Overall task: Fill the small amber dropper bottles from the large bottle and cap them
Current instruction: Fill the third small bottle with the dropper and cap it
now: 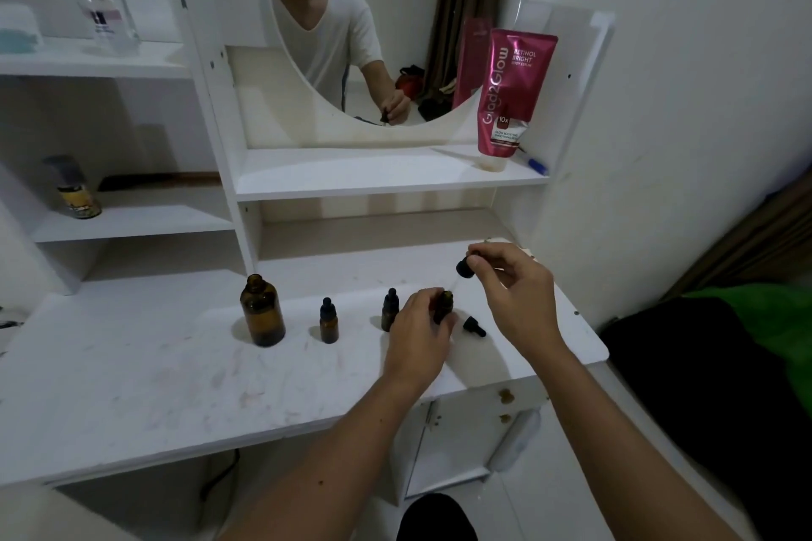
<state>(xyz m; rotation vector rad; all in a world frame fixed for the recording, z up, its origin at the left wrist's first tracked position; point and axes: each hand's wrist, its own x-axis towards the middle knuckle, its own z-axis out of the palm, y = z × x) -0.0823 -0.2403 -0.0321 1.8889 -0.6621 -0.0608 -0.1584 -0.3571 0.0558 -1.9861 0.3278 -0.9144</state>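
Currently on my view — one white desk point(132, 373), items listed left to right. Large amber bottle point(262, 310): upright, uncapped, well left of the hands. Small capped dropper bottle point(328, 321): upright, just right of the large one. Second capped dropper bottle point(389, 309): upright, partly behind the left hand point(417, 332). Open small bottle point(444, 306): gripped by the left hand's closed fingers, standing on the desk. Dropper cap point(465, 268): pinched between the right hand's point(512, 290) thumb and fingers, held above and just right of the open bottle's mouth, its thin glass tube angled down toward it. Loose black cap point(474, 326): lying on its side on the desk, between the hands. Pink tube point(509, 94): standing on the shelf above, leaning against the back panel.
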